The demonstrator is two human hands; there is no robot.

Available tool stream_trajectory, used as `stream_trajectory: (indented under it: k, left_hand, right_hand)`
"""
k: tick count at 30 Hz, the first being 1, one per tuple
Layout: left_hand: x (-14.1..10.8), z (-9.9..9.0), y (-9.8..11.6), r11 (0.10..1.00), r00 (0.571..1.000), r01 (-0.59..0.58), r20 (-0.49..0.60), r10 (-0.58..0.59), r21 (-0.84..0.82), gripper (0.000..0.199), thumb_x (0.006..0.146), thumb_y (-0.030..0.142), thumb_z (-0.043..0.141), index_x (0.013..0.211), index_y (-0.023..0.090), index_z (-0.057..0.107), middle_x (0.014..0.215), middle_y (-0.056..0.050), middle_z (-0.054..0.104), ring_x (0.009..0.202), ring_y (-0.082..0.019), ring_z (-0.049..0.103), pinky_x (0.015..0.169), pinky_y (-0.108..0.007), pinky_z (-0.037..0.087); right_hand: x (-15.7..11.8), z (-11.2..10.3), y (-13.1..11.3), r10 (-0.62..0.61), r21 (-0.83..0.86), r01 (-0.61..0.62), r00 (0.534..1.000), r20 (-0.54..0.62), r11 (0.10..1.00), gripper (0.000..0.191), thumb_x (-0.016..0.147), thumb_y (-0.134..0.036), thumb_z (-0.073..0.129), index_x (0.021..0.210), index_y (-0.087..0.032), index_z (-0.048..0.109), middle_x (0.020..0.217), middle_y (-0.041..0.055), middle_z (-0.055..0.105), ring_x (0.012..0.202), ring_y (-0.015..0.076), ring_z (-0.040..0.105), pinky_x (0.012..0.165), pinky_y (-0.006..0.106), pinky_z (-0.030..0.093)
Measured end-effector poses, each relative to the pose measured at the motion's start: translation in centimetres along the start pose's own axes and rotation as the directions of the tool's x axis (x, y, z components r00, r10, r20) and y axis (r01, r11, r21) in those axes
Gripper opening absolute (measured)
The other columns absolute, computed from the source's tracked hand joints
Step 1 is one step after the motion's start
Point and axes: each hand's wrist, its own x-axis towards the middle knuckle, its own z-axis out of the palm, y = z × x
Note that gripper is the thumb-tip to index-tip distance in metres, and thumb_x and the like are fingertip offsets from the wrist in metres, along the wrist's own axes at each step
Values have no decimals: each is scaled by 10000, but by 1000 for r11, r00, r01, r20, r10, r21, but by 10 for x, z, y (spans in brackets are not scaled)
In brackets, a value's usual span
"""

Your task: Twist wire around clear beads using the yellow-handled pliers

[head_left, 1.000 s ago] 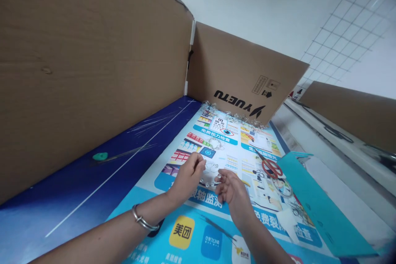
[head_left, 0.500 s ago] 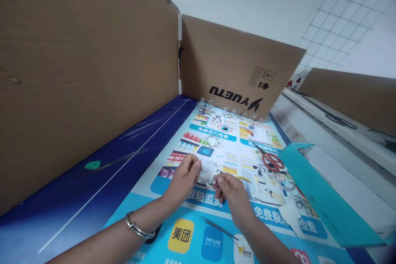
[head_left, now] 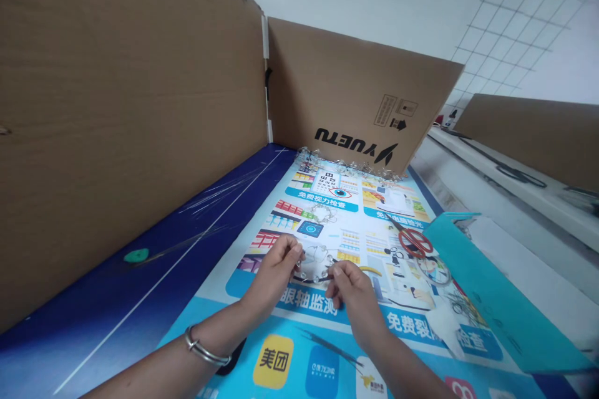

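A thin wire strand with clear round beads point(head_left: 303, 275) loops between my two hands, a little above the printed mat. My left hand point(head_left: 279, 262) pinches one side of it between thumb and fingertips. The other side is in the closed fingers of my right hand point(head_left: 349, 287). A small dark tip point(head_left: 331, 260) shows at the right fingertips; what it belongs to is hidden. Just past that hand lies a yellow curved shape point(head_left: 370, 270), and I cannot tell whether it is a handle or print.
Red-handled scissors point(head_left: 415, 242) and a roll of clear line or tape point(head_left: 434, 270) lie at right, beside a teal folder point(head_left: 500, 293). Beaded wire pieces point(head_left: 346, 168) line the foot of the cardboard wall point(head_left: 365, 93). A green object point(head_left: 136, 255) and loose strands are at left.
My hands have barely moved and keep hold of the beaded wire strand, whose loop has shifted slightly. The whole view has tilted a little.
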Motion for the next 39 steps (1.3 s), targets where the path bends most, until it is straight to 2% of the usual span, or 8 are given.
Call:
stream_trajectory:
  k: [3,8,14,30,36,39]
  left_hand:
    - [1,-1,-3,1000,1000,18,-5,-18,13,229,861,397,450,755,194,458,677,30,496,545,-99,424,473,-195,323]
    - [2,-3,-6,1000,1000,-1,-8,1,23,231,868,392,439,752,193,451,654,31,494,538,-100,417,482,-199,319]
    - [3,-1,-5,1000,1000,-17,6,17,2,225,874,375,434,741,194,435,631,41,465,553,-107,434,521,-213,347]
    - [1,0,0,1000,999,-23,24,23,-7,231,881,362,433,722,194,428,607,42,458,560,-108,410,543,-219,333]
    - [1,0,0,1000,999,-21,43,22,-17,236,882,370,432,722,197,419,598,45,455,558,-110,410,535,-219,325]
    - [0,0,1,999,999,-23,45,24,-30,236,879,368,436,718,197,415,591,48,448,551,-109,401,533,-217,323]
  right_hand:
    - [1,0,0,16,31,-16,1000,8,999,314,862,-480,427,817,-182,514,583,-9,576,419,71,428,418,195,306]
    - [0,1,-1,9,91,-10,1000,13,996,325,842,-500,450,792,-182,495,704,22,603,449,72,471,403,190,312]
    - [-1,1,0,-19,90,18,1000,19,996,318,853,-488,439,799,-180,494,777,34,600,487,78,498,405,190,326]
    - [-2,1,0,-26,89,24,999,22,996,304,865,-475,427,787,-187,485,718,16,592,481,79,480,416,193,331]
    - [-2,3,-6,16,108,-17,1000,12,994,323,853,-508,431,787,-195,472,529,-22,530,444,88,450,403,187,308]
    - [-1,4,-5,6,118,-8,1000,12,993,324,855,-510,429,797,-194,473,552,-16,540,459,91,464,404,186,307]
